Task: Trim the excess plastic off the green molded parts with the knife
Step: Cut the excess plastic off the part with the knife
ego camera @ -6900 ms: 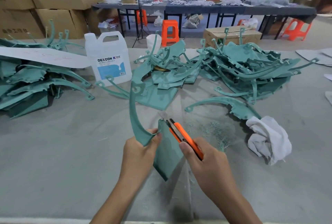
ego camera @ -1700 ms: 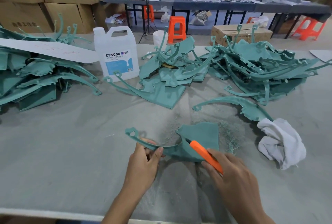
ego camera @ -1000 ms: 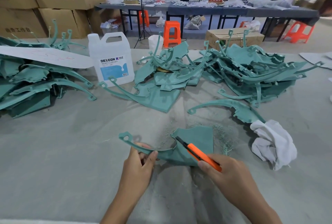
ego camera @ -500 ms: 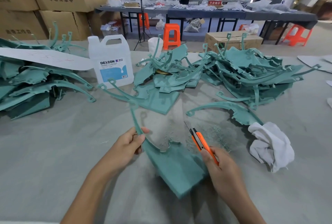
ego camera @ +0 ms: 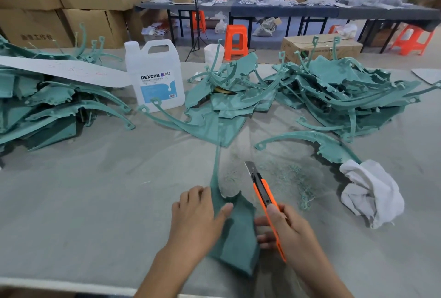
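A green molded part (ego camera: 235, 233) stands tilted in front of me, its wide flat end low and near, its thin curved arm pointing up and away. My left hand (ego camera: 196, 216) grips its left edge, thumb across the face. My right hand (ego camera: 288, 230) holds an orange utility knife (ego camera: 265, 199), blade out and pointing away, just right of the part and not touching it. Green shavings (ego camera: 293, 176) lie on the table beyond the knife.
Heaps of green parts lie at left (ego camera: 47, 106), centre (ego camera: 226, 92) and right (ego camera: 346, 97). One loose part (ego camera: 317, 140), a white rag (ego camera: 372, 192) and a white DEXCON jug (ego camera: 155, 75) sit on the grey table (ego camera: 83, 202). Cardboard boxes and people stand behind.
The part has swung so that its arm points straight away and its flat end faces me. My left hand shifted from the arm to the wide body. The knife is lifted clear.
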